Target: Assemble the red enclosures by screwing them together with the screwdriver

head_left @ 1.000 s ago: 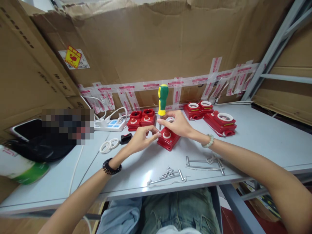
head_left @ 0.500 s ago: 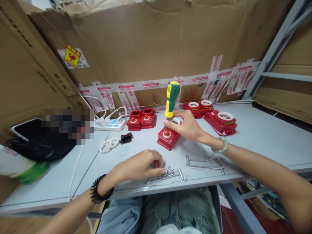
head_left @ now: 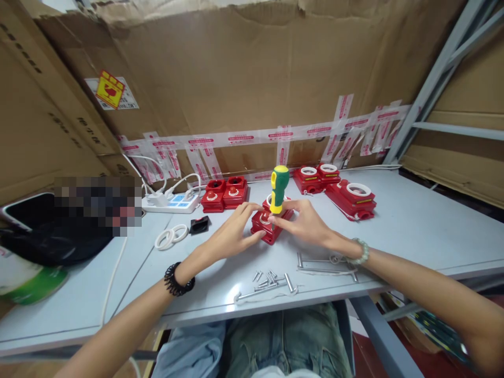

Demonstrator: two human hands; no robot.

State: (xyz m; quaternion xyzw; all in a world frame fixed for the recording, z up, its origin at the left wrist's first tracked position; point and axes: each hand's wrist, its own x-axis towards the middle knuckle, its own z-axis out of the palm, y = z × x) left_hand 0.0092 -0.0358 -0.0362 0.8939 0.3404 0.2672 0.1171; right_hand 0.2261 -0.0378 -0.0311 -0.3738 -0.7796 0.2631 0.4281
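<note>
My right hand (head_left: 305,224) pinches a screwdriver (head_left: 280,186) low down, below its green and yellow handle. The tool stands upright over a red box (head_left: 270,237) with a white ring on top; its tip is hidden by my fingers. My left hand (head_left: 232,233) grips the left side of this box, thumb at the front and fingers behind. Several loose silver screws (head_left: 270,279) lie on the table in front, beside a metal rod with a crosspiece (head_left: 290,283) and a white string. A similar rod set (head_left: 325,262) lies below my right wrist.
More red boxes stand at back left (head_left: 235,195), back centre (head_left: 309,181) and right (head_left: 352,199). At left are a power strip (head_left: 173,203), white rings (head_left: 171,237), a small black part (head_left: 200,224) and a black bag (head_left: 59,239). A cardboard wall (head_left: 236,79) closes the back.
My left hand has left the screws and moved up to the red box. The screwdriver and my right hand are lower. Several screws now lie uncovered.
</note>
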